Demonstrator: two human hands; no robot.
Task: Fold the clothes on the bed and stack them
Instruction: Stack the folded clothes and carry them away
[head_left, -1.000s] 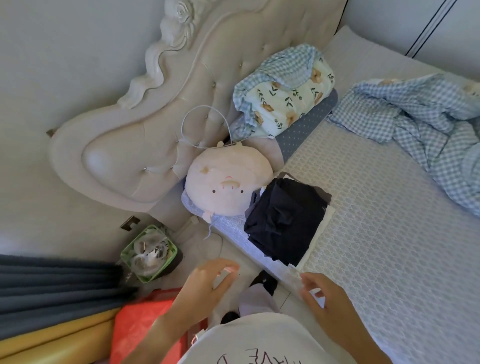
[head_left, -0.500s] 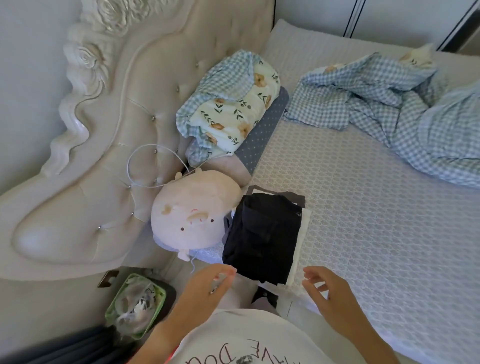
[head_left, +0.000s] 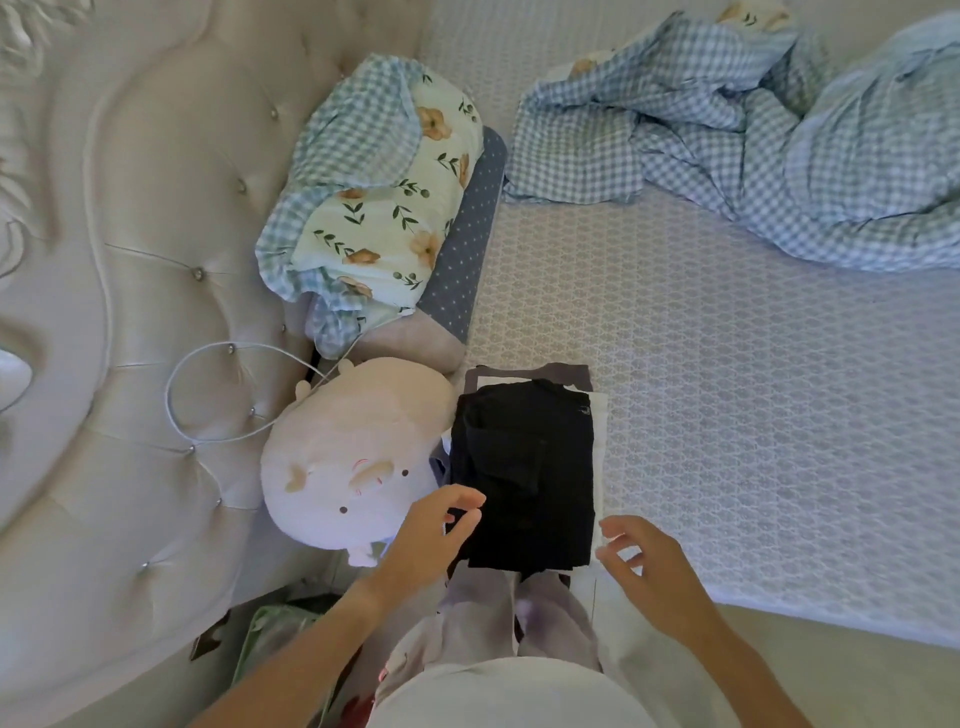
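We note a bed (head_left: 753, 415) covered in a pale patterned sheet, with a cream tufted headboard (head_left: 145, 312) along its left side. We take the stack of folded clothes (head_left: 524, 467) as our landmark: it lies on the near edge of the bed, a black garment on top, with white and grey layers showing at its right and far edges. Just left of the stack, touching it, lies a pink pig plush (head_left: 348, 462). Beyond the plush, against the headboard, sits a floral pillow (head_left: 384, 208) with a blue gingham frill, on a dotted grey cushion (head_left: 467, 249). A white cable (head_left: 208, 395) loops over the headboard near the plush. Far right of the stack, well apart, lies a crumpled blue gingham blanket (head_left: 753, 150).

Left hand (head_left: 431, 535): at the stack's near left corner, fingers curled narrow, tips on the black fabric; we cannot tell whether they pinch it. Right hand (head_left: 649, 566): at the stack's near right corner, fingers loosely spread, holding nothing we can see.
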